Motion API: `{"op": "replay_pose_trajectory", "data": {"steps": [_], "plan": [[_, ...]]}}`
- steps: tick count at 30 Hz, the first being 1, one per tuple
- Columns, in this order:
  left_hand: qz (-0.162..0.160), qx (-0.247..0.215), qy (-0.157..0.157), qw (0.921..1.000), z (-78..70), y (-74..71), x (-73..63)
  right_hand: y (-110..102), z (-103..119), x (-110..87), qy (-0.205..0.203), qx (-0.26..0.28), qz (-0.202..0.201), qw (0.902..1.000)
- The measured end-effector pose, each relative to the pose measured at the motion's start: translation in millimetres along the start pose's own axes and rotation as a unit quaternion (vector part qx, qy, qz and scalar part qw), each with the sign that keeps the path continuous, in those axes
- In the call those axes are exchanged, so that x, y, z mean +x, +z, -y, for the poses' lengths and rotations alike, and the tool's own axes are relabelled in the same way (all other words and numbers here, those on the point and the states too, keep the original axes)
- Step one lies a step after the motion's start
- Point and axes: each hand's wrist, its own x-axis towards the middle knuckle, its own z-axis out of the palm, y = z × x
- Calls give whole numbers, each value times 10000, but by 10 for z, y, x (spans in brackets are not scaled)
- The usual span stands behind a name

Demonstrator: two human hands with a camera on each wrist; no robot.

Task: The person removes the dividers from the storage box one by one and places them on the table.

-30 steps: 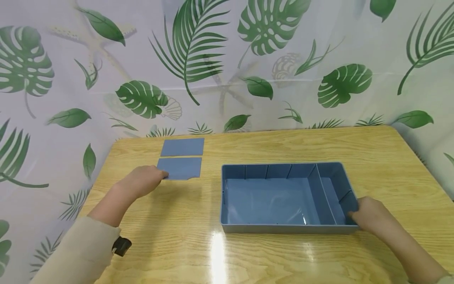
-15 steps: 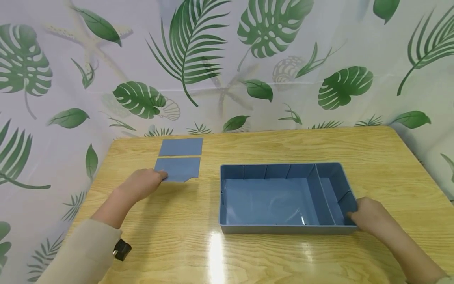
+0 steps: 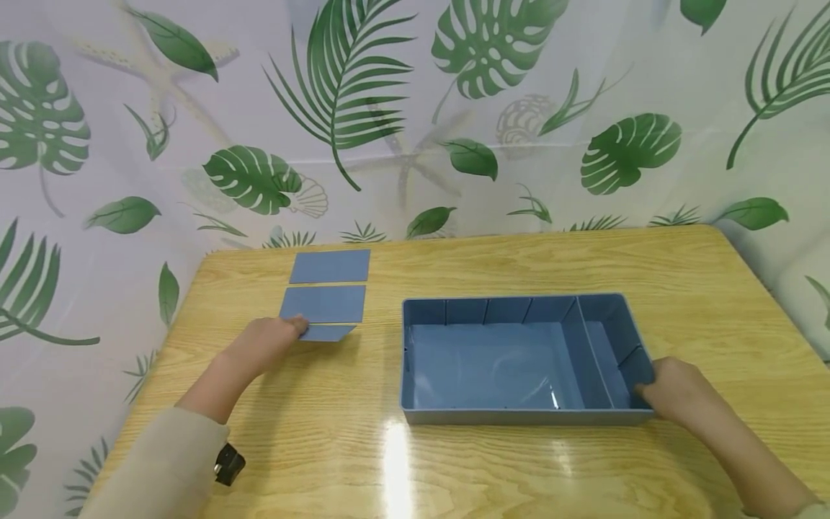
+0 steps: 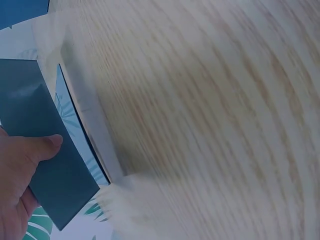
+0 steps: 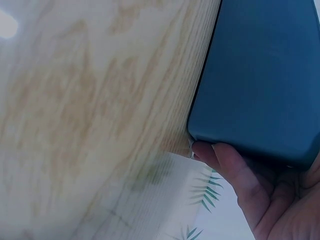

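In the head view, my left hand (image 3: pixel 269 340) pinches a thin blue rectangular panel (image 3: pixel 329 333), which is raised and tilted over the table. The left wrist view has the thumb lying across this panel (image 4: pixel 37 115), with fingers behind it. Two similar flat panels lie just beyond: a middle one (image 3: pixel 327 304) and a far one (image 3: pixel 331 267). A blue open-topped box (image 3: pixel 493 367) with a divider near its right end stands on the table. My right hand (image 3: pixel 677 389) grips its right end near the front corner; in the right wrist view, fingers curl against the box (image 5: pixel 260 85).
The wooden table (image 3: pixel 311 447) ends at a leaf-patterned cloth (image 3: pixel 389 144) behind and at the left. A small black device (image 3: pixel 228 463) sits at the left sleeve cuff. Bright glare (image 3: pixel 397 461) shows on the tabletop in front of the box.
My left hand has drawn the pinched panel slightly toward me and up, off the middle panel, which now shows whole. My right hand and the box have stayed in place.
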Motion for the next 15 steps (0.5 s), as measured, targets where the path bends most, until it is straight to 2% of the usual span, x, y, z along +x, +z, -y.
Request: {"op": "replay_pose_trajectory", "data": {"steps": [5, 15], "plan": [[50, 106, -10, 9999, -15, 33, 16, -9, 4, 13, 55, 5, 104, 9999], [81, 69, -123, 9999, -9, 115, 81, -11, 10, 6, 88, 30, 46, 9999]]}}
